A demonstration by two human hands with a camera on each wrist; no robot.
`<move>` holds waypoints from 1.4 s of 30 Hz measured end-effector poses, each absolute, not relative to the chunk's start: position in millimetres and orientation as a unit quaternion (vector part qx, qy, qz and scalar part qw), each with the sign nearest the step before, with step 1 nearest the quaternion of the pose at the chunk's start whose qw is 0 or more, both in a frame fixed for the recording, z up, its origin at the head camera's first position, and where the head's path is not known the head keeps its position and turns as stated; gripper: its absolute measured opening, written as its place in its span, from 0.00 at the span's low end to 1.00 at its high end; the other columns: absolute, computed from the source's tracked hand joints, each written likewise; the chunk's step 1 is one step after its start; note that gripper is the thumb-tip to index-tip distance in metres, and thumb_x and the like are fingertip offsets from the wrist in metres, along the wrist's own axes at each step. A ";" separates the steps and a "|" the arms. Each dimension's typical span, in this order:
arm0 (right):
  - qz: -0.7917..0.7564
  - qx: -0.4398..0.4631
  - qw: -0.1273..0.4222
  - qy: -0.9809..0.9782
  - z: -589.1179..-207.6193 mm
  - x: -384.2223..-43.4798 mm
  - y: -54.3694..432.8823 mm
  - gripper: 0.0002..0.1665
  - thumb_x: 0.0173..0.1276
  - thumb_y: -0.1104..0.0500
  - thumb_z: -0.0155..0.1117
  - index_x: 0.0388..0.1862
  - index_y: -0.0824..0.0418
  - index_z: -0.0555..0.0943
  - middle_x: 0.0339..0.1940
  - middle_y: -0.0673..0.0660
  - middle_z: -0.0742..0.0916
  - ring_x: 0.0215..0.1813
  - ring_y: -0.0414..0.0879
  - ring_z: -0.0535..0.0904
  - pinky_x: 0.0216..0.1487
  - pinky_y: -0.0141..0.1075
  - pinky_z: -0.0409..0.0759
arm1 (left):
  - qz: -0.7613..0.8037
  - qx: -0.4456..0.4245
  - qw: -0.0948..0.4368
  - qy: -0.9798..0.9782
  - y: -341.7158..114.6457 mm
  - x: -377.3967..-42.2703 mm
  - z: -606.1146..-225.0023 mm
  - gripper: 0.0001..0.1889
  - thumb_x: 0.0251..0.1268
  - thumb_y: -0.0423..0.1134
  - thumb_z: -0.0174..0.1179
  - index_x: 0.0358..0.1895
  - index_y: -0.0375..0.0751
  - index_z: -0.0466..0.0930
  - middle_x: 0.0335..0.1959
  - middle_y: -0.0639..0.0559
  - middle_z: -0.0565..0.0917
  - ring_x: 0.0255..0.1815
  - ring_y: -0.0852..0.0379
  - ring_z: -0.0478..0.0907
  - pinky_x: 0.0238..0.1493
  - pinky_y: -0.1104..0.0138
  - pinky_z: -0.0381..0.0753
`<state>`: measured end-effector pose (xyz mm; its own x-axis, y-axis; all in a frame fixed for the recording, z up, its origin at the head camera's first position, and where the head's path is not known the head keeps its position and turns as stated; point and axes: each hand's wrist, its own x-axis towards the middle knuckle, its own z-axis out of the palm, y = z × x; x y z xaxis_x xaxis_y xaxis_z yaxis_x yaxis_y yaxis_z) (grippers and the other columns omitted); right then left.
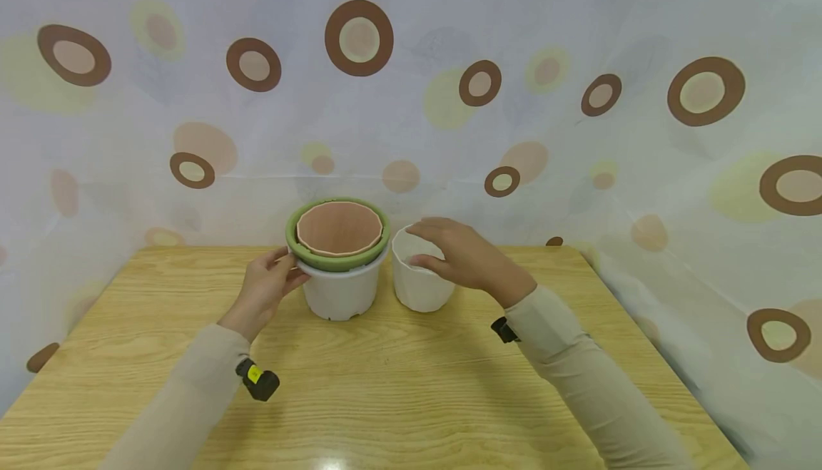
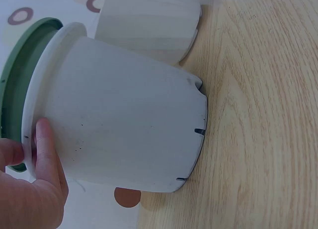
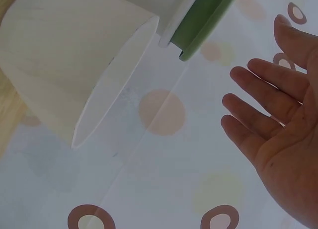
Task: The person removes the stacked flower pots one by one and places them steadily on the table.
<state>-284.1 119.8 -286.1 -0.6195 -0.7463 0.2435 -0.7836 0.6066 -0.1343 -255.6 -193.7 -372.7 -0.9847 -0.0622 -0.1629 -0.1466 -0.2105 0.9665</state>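
Note:
A stack of nested flower pots stands toward the back of the table. Its outer pot is a round white flower pot (image 1: 340, 295), with a green pot (image 1: 337, 264) inside it and a pink pot (image 1: 339, 229) with a scalloped rim innermost. My left hand (image 1: 263, 288) pinches the white pot's rim from the left, fingers under the lip (image 2: 45, 144). To the right of the stack a separate white faceted pot (image 1: 420, 290) stands upright. Above its mouth hovers my right hand (image 1: 467, 252), fingers extended and holding nothing; the right wrist view shows it apart from that pot's rim (image 3: 117, 82).
The wood-grain table (image 1: 385, 399) extends in front of the pots. Close behind them hangs a pale sheet (image 1: 411, 135) printed with circles, which also closes off both sides. Each sleeve carries a black wrist camera (image 1: 258, 380).

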 end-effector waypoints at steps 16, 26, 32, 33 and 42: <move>0.108 0.466 0.098 -0.873 -281.6 -285.9 87.7 0.26 0.71 0.52 0.60 0.62 0.64 0.75 0.61 0.59 0.79 0.66 0.52 0.71 0.69 0.44 0.72 | 0.774 -0.084 0.028 0.627 -193.2 -258.0 -373.8 0.29 0.76 0.37 0.44 0.75 0.35 0.49 0.64 0.39 0.64 0.41 0.67 0.79 0.55 0.75 0.80; 0.102 0.475 0.082 -0.870 -281.4 -288.9 69.2 0.27 0.71 0.49 0.58 0.63 0.62 0.75 0.61 0.58 0.79 0.65 0.51 0.72 0.68 0.42 0.73 | 0.774 -0.087 0.029 0.627 -194.7 -257.2 -373.1 0.28 0.76 0.37 0.44 0.75 0.35 0.50 0.63 0.40 0.65 0.41 0.67 0.79 0.55 0.75 0.80; 0.118 0.479 0.076 -0.866 -283.6 -289.2 57.5 0.25 0.71 0.52 0.60 0.62 0.62 0.76 0.62 0.58 0.79 0.65 0.51 0.72 0.67 0.41 0.74 | 0.775 -0.083 0.028 0.626 -194.7 -255.6 -372.2 0.28 0.76 0.37 0.44 0.75 0.34 0.50 0.61 0.41 0.66 0.41 0.67 0.79 0.55 0.75 0.80; 0.122 0.477 0.074 -0.867 -283.8 -289.1 55.5 0.25 0.71 0.53 0.60 0.62 0.62 0.75 0.62 0.59 0.78 0.65 0.51 0.72 0.67 0.42 0.74 | 0.775 -0.083 0.028 0.625 -194.5 -255.7 -372.3 0.28 0.76 0.37 0.44 0.75 0.34 0.50 0.60 0.41 0.66 0.41 0.67 0.79 0.55 0.75 0.80; 0.132 0.473 0.071 -0.868 -289.2 -292.3 36.9 0.26 0.72 0.50 0.57 0.63 0.62 0.75 0.63 0.59 0.78 0.66 0.50 0.72 0.68 0.40 0.73 | 0.779 -0.085 0.029 0.620 -193.7 -255.6 -372.1 0.29 0.76 0.36 0.45 0.75 0.34 0.50 0.61 0.41 0.66 0.41 0.67 0.79 0.54 0.75 0.81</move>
